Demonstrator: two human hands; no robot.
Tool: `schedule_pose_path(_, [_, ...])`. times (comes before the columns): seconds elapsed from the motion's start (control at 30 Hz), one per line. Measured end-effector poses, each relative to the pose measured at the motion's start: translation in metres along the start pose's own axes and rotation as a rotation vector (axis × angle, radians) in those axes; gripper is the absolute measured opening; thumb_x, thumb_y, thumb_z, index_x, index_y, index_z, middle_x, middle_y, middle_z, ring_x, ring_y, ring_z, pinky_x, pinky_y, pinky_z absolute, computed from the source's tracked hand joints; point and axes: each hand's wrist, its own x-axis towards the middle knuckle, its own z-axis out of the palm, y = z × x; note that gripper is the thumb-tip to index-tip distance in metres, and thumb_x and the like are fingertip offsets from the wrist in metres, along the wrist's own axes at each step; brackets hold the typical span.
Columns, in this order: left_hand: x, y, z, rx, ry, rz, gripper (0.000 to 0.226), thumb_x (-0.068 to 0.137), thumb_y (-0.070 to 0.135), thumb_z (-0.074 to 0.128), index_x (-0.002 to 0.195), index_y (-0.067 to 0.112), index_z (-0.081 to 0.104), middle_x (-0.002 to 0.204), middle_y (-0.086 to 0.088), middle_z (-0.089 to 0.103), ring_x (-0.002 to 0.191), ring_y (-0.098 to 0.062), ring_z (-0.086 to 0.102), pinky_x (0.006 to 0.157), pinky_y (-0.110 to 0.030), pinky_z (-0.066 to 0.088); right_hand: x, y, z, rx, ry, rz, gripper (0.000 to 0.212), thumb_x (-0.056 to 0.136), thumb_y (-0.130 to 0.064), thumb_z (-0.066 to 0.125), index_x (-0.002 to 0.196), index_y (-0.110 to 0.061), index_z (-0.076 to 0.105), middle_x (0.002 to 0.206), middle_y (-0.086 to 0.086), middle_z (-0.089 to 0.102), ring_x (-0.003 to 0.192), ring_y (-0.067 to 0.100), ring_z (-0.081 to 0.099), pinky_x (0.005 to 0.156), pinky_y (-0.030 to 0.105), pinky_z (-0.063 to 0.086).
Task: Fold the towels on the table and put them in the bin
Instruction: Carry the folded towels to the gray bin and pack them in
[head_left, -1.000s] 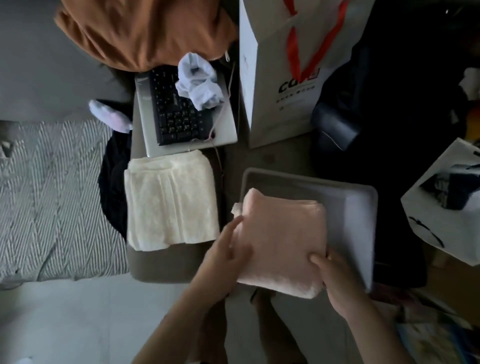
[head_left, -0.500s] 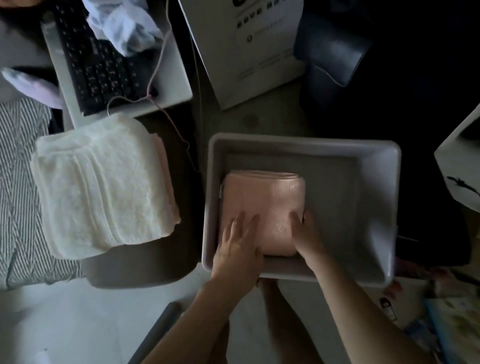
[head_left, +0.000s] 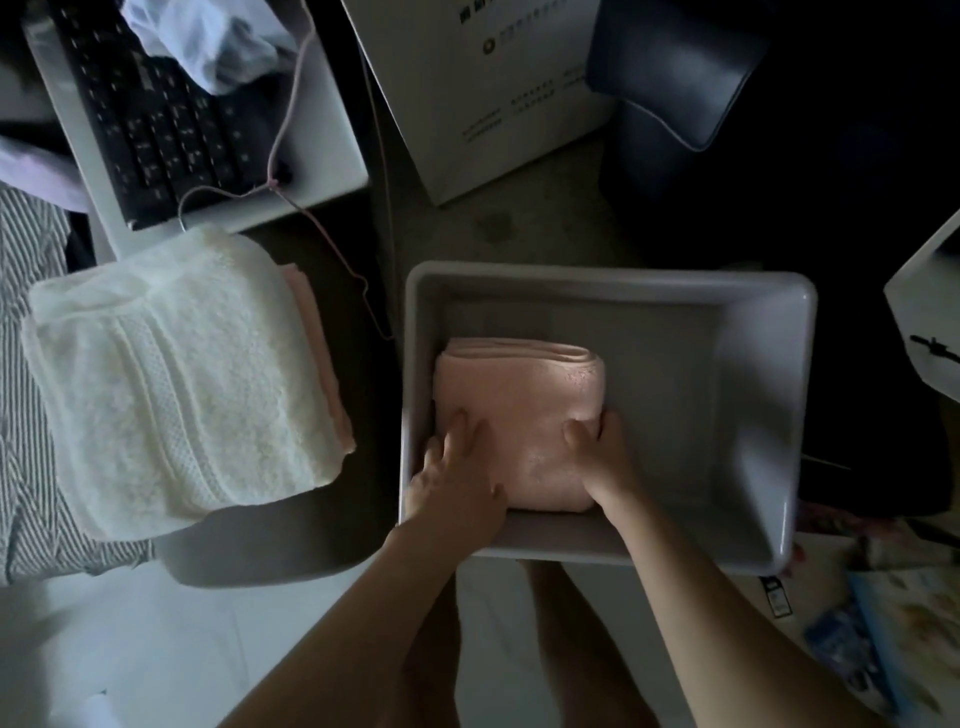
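The left hand (head_left: 457, 483) lies flat and open on the near left part of the folded pink towel (head_left: 519, 410), with fingers spread and pointing toward 12 o'clock; it presses on the cloth and does not grasp it. The right hand (head_left: 602, 457) is at the near right corner of the same towel, its thumb on top and the other fingers curled around the right edge, so it grips this corner.

The pink towel rests on the floor of the grey bin (head_left: 753, 415), in the left half, against the left wall. Its folded layers show at the far edge, at 12 o'clock. The right half of the bin, at 3 o'clock from the hands, is bare.

At 9 o'clock from the bin a white towel (head_left: 176, 384) lies folded on a dark table (head_left: 291, 540). Under it a second pink towel (head_left: 324, 364) shows only as a thin edge along the right side.

At 11 o'clock a black keyboard (head_left: 156, 124) lies on a light tray, with a thin pinkish cable (head_left: 332, 249) going down toward the bin. At 12 o'clock stands a white paper bag (head_left: 493, 98).
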Motion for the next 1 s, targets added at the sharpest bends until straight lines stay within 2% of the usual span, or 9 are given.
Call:
schedule_pose_path(0.1, [-0.014,0.006,-0.017,-0.165,-0.007,0.027,0.063,0.098,0.035,0.049,0.154,0.027,0.02,0.163,0.003,0.003,0.145,-0.029,0.023,0.11,-0.042,0.037,-0.02,-0.001,-0.009,-0.06,0.111,-0.067,0.043,0.087,-0.021,0.063,0.127,-0.009,0.052,0.112,0.004,0.062,0.099,0.023,0.062,0.078,0.031,0.05])
schedule_pose_path(0.2, [-0.051,0.001,-0.051,-0.404,0.25,0.188,0.051,0.098,0.025,0.051,0.149,0.024,0.042,0.161,0.003,0.027,0.143,-0.021,0.035,0.11,-0.038,0.042,-0.058,-0.025,-0.008,-0.243,0.259,-0.325,0.048,0.087,-0.017,0.067,0.133,-0.013,0.053,0.124,0.005,0.055,0.108,0.014,0.052,0.089,0.02,0.038])
schedule_pose_path(0.33, [-0.112,-0.042,-0.102,-0.658,0.774,0.286,0.031,0.093,0.013,0.052,0.117,0.018,0.07,0.126,0.007,0.06,0.116,-0.01,0.059,0.092,-0.027,0.051,-0.118,-0.091,0.03,-0.098,-0.162,-0.337,0.019,0.093,-0.03,0.057,0.11,-0.036,0.063,0.102,-0.014,0.067,0.092,0.0,0.063,0.078,0.025,0.049])
schedule_pose_path(0.43, [-0.134,-0.103,-0.126,-0.7,1.019,0.024,0.037,0.088,0.011,0.059,0.121,0.027,0.062,0.126,0.008,0.055,0.118,-0.012,0.054,0.094,-0.031,0.048,-0.151,-0.14,0.071,-0.047,-0.44,-0.398,0.026,0.093,-0.04,0.055,0.119,-0.035,0.059,0.103,-0.018,0.066,0.092,-0.008,0.062,0.075,0.016,0.046])
schedule_pose_path(0.57, [-0.122,-0.179,-0.129,-0.868,0.731,-0.506,0.066,0.086,0.03,0.072,0.143,0.019,0.041,0.139,-0.014,0.046,0.126,-0.034,0.046,0.105,-0.055,0.041,-0.166,-0.171,0.112,-0.066,-0.47,-0.346,0.04,0.085,-0.051,0.056,0.118,-0.029,0.057,0.106,-0.015,0.065,0.094,0.002,0.063,0.07,0.023,0.05])
schedule_pose_path(0.63, [-0.115,-0.197,-0.127,-1.059,0.591,-0.501,0.064,0.086,0.038,0.072,0.139,0.013,0.046,0.128,-0.013,0.057,0.115,-0.035,0.058,0.096,-0.055,0.05,-0.164,-0.172,0.117,-0.094,-0.373,-0.319,0.039,0.086,-0.05,0.058,0.116,-0.026,0.059,0.102,-0.013,0.067,0.09,0.005,0.064,0.068,0.025,0.051])
schedule_pose_path(0.77, [-0.113,-0.219,-0.129,-1.187,0.572,-0.478,0.062,0.085,0.044,0.072,0.136,0.015,0.05,0.114,-0.002,0.063,0.094,-0.019,0.064,0.071,-0.035,0.054,-0.168,-0.161,0.118,-0.032,-0.404,-0.212,0.038,0.085,-0.05,0.059,0.109,-0.021,0.068,0.098,-0.007,0.076,0.089,0.011,0.072,0.077,0.034,0.06])
schedule_pose_path(0.9, [-0.121,-0.234,-0.137,-1.332,0.463,-0.35,0.044,0.085,0.04,0.073,0.119,0.014,0.067,0.104,-0.004,0.074,0.093,-0.023,0.071,0.068,-0.032,0.056,-0.177,-0.161,0.118,0.007,-0.39,-0.163,0.042,0.071,-0.055,0.061,0.099,-0.024,0.069,0.096,-0.009,0.076,0.083,0.007,0.073,0.076,0.033,0.06])
schedule_pose_path(1.0, [-0.129,-0.243,-0.142,-1.39,0.345,-0.211,0.049,0.074,0.048,0.075,0.112,0.017,0.07,0.1,-0.003,0.077,0.089,-0.02,0.074,0.065,-0.029,0.057,-0.179,-0.162,0.115,0.115,-0.4,-0.109,0.052,0.065,-0.056,0.062,0.106,-0.024,0.067,0.102,-0.006,0.075,0.09,0.013,0.072,0.079,0.039,0.06])
